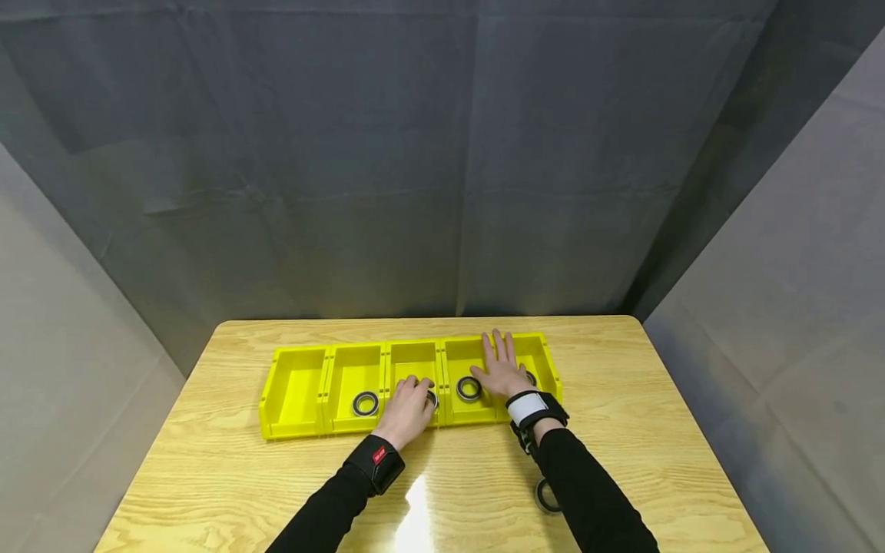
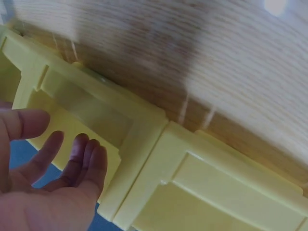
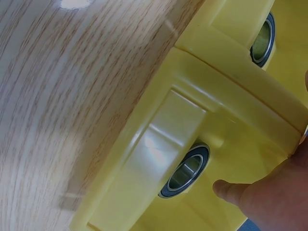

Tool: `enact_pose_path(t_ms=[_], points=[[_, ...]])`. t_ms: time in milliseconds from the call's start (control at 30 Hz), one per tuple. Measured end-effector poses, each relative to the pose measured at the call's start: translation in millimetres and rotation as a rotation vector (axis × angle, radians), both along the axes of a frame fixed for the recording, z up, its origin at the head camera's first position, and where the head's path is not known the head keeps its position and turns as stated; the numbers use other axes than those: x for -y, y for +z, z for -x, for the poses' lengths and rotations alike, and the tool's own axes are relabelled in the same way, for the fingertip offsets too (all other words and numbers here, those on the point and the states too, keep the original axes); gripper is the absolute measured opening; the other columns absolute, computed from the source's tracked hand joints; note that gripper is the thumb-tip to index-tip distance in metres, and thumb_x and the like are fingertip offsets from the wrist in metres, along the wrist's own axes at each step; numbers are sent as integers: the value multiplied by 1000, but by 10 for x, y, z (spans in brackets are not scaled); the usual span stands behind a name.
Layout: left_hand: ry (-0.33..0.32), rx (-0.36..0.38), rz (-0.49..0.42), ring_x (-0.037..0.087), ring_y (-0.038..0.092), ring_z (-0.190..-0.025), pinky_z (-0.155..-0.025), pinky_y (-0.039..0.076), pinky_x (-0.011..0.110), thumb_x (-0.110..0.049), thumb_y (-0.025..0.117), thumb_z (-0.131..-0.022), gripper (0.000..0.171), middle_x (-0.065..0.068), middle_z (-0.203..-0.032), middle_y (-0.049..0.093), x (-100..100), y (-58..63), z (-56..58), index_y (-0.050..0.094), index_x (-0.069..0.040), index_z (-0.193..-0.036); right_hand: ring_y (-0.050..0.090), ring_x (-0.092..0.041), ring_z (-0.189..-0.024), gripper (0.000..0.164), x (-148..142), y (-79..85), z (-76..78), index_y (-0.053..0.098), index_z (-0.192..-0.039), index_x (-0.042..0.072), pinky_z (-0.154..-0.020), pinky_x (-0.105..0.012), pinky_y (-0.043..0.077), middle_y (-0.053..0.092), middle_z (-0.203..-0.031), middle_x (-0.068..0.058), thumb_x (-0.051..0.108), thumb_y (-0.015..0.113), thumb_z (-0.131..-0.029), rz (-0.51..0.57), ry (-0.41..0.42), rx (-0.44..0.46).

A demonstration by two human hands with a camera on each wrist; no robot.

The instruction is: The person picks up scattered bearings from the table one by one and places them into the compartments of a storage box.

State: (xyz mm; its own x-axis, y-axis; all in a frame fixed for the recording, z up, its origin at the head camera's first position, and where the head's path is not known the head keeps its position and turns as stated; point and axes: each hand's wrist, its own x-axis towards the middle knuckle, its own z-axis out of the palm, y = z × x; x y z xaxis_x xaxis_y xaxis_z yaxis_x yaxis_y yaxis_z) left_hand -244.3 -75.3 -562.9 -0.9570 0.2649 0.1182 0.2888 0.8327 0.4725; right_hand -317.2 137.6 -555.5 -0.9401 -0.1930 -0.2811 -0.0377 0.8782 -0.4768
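Observation:
My left hand (image 1: 406,413) is over the front of the middle bin in a row of yellow bins (image 1: 296,434). Its fingers are loosely bent, and in the left wrist view I see nothing between them. Partly hidden beside its fingertips is a ring-shaped bearing (image 1: 432,399). My right hand (image 1: 503,376), fingers straight and spread, lies over the divider between the two rightmost bins. Left of its thumb is a bearing (image 1: 469,389). Another bearing (image 3: 185,171) sits in the rightmost bin, a small gap from a fingertip (image 3: 226,190).
The second bin from the left holds a bearing (image 1: 365,403). On the wooden table (image 1: 207,476) another bearing (image 1: 546,497) lies partly behind my right forearm. A grey cloth (image 1: 346,169) hangs behind the table, with pale panels at both sides.

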Motion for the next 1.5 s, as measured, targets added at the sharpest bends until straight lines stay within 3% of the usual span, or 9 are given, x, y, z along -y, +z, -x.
enact_pose_path(t_ms=[167, 367, 433, 533, 700, 833, 1000, 1267, 1500], points=[[3, -53, 10, 35, 60, -109, -85, 57, 45, -8, 63, -94, 30, 19, -113, 64, 31, 50, -19, 66, -3, -124, -20, -34, -157, 77, -9, 13, -16, 1, -163, 13, -116, -78, 15, -12, -171, -12, 38, 46, -106, 17, 8, -17], [-1, -253, 96, 38, 51, -132, -107, 49, 49, -8, 69, -90, 32, 19, -129, 60, 169, 64, -39, 67, -6, -122, -17, -41, -156, 74, -95, -2, 2, 7, -162, 6, -116, -78, 13, -8, -170, -19, 36, 45, -106, 123, 65, -61], [0, -272, 110, 40, 43, -142, -115, 42, 52, -8, 70, -89, 35, 21, -138, 56, 260, 54, -43, 66, -5, -124, -10, -43, -156, 69, -164, -23, -1, 14, -161, 1, -120, -73, 12, 0, -170, -22, 32, 44, -107, 189, 70, -116], [12, -257, 92, 42, 31, -150, -120, 36, 55, -8, 71, -88, 41, 24, -148, 47, 410, 40, -51, 63, -4, -128, 12, -47, -155, 56, -278, -15, -46, 33, -154, -4, -124, -65, 15, 23, -164, -27, 22, 46, -106, 292, 14, -239], [48, -244, 52, 42, 23, -153, -123, 29, 56, -8, 70, -89, 47, 25, -157, 37, 588, 44, -78, 59, -2, -135, 40, -45, -141, 46, -425, 38, -108, 50, -145, 1, -118, -60, 33, 48, -149, -26, 20, 50, -103, 269, -132, -327], [67, -234, 41, 41, 21, -154, -124, 27, 57, -9, 69, -91, 48, 25, -158, 36, 651, 57, -110, 58, -2, -137, 55, -42, -125, 51, -458, 54, -132, 50, -145, 3, -104, -56, 48, 57, -137, -26, 29, 55, -101, 201, -159, -285], [68, -213, 44, 41, 19, -155, -124, 26, 58, -12, 67, -93, 49, 25, -158, 36, 660, 70, -124, 55, -2, -140, 63, -38, -110, 62, -435, 66, -159, 48, -145, 2, -91, -51, 54, 63, -128, -25, 39, 61, -97, 184, -183, -235], [70, -219, 39, 43, 20, -154, -123, 26, 60, -13, 65, -93, 49, 26, -159, 35, 671, 62, -115, 55, -3, -140, 65, -38, -108, 71, -412, 110, -169, 44, -147, 0, -88, -49, 57, 61, -132, -28, 42, 65, -94, 170, -171, -164], [71, -216, 43, 44, 20, -154, -124, 24, 60, -13, 66, -93, 48, 27, -158, 35, 686, 54, -110, 55, -1, -138, 62, -22, -76, 72, -425, 171, -132, 48, -143, -4, -63, -28, 49, 67, -107, -21, 41, 69, -91, 197, -196, -75]])
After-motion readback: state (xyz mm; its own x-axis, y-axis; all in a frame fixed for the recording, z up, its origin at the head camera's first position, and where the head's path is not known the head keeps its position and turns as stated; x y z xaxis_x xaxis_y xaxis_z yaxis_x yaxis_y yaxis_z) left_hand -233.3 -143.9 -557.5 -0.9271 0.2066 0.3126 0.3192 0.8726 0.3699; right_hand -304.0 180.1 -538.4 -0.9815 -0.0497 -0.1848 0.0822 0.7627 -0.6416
